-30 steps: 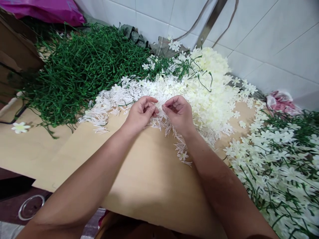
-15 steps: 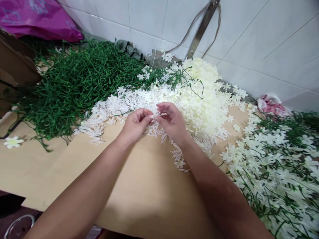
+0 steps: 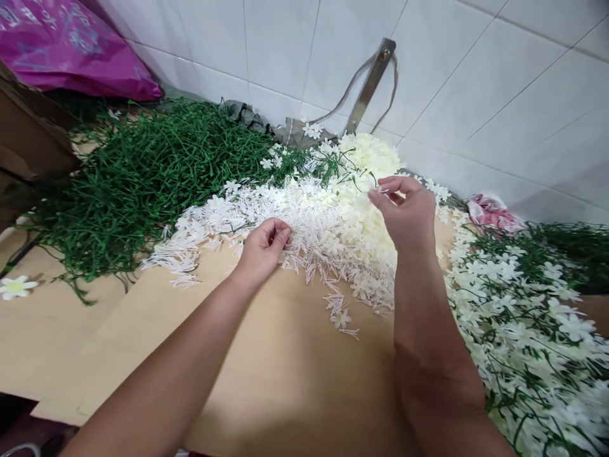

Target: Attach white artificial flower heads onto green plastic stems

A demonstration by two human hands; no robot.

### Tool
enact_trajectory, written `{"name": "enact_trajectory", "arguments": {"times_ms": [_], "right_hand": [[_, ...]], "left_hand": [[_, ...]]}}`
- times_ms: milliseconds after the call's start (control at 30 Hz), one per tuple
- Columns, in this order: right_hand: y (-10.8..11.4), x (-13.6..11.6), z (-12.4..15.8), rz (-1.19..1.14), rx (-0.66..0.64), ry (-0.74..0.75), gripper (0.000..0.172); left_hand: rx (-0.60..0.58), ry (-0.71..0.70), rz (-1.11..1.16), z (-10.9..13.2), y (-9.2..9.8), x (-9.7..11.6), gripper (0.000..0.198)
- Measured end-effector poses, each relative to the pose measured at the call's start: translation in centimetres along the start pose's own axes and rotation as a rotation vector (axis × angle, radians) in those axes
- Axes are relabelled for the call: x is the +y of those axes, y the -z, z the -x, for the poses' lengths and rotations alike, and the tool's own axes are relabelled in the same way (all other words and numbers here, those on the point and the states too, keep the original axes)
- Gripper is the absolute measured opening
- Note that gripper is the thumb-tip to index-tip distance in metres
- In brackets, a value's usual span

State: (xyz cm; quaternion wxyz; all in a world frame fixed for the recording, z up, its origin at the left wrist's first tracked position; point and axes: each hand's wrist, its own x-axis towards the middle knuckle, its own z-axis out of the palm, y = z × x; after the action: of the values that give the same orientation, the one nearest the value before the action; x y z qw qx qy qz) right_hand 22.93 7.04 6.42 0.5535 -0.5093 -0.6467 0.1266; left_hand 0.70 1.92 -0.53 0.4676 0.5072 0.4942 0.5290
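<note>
My left hand (image 3: 263,249) rests at the near edge of a heap of thin white plastic stamen pieces (image 3: 266,212), its fingers curled in a pinch on something too small to name. My right hand (image 3: 406,209) is raised over a pile of cream fabric flower petals (image 3: 368,174), thumb and fingers pinched on a small white piece. Both hands work above a brown cardboard sheet (image 3: 285,368).
A mound of green plastic stems (image 3: 137,174) lies at the left. Finished green stems with white flowers (image 3: 523,317) are heaped at the right. A magenta bag (image 3: 66,47) and a cardboard box (image 3: 28,133) sit at the far left. White wall tiles and a metal bracket (image 3: 368,86) stand behind.
My hands were pinched together over the stamen heap; now my right hand has moved up and to the right over the petal pile. The left hand stays at the stamens. The view tilted upward.
</note>
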Motion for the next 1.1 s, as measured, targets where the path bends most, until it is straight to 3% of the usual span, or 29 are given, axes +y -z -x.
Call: {"name": "enact_trajectory", "arguments": {"times_ms": [167,300,433,567,767,967,1100], "right_hand": [[-0.8,3.1,-0.8,0.395,-0.093,0.089,0.016],[-1.5,3.7,-1.4,0.453,-0.132,0.057,0.019],[0.3,2.9,-2.7,0.27,-0.044,0.021,0.012],[1.0,1.8,-2.9,-0.089,0.003,0.015,0.019],[-2.0,1.3,-0.5,-0.529,-0.189,-0.212,0.037],[-4.3,0.1,2.0,-0.563,-0.354,-0.27,0.035],[-5.4,-0.4,2.8,-0.587,-0.459,-0.287,0.033]], "left_hand": [[-0.076,-0.055,-0.165,0.2,0.1,-0.6,0.012],[-0.085,-0.082,-0.243,0.2,0.3,-0.8,0.013],[-0.071,-0.092,-0.244,0.2,0.3,-0.9,0.014],[-0.067,-0.076,-0.198,0.3,-0.1,-0.7,0.017],[-0.075,0.019,-0.02,0.7,-0.6,0.3,0.02],[-0.054,0.134,0.141,0.4,-0.8,1.0,0.019],[-0.062,0.152,0.119,0.1,-0.9,0.7,0.021]]}}
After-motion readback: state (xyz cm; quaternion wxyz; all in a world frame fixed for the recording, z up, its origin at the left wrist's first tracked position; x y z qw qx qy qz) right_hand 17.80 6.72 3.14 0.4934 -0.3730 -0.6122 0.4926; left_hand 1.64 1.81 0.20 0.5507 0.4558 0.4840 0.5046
